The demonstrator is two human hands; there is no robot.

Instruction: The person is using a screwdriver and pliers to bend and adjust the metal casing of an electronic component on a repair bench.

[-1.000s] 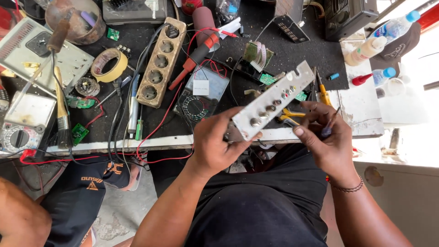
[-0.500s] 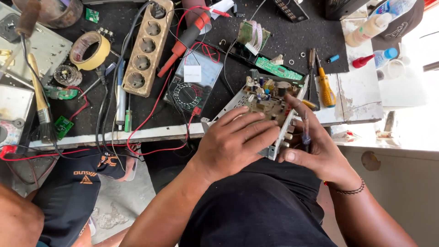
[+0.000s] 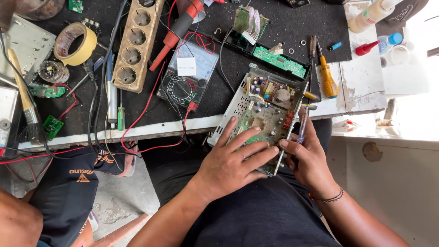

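An opened metal chassis with a green circuit board rests half on the workbench edge, half over my lap. My left hand lies flat on its near corner, fingers spread over the board. My right hand grips the chassis's right side and holds a screwdriver with a clear handle against it, shaft pointing away from me. Small capacitors and other parts stand on the far end of the board.
The black bench mat carries an analog multimeter with red leads, a beige power strip, a tape roll, a yellow screwdriver, a green board strip, a brush. Another person's knee shows lower left.
The chassis has been turned from its front panel facing up to its open board side up and laid down on the bench edge. My left hand moved from gripping underneath to resting on top.
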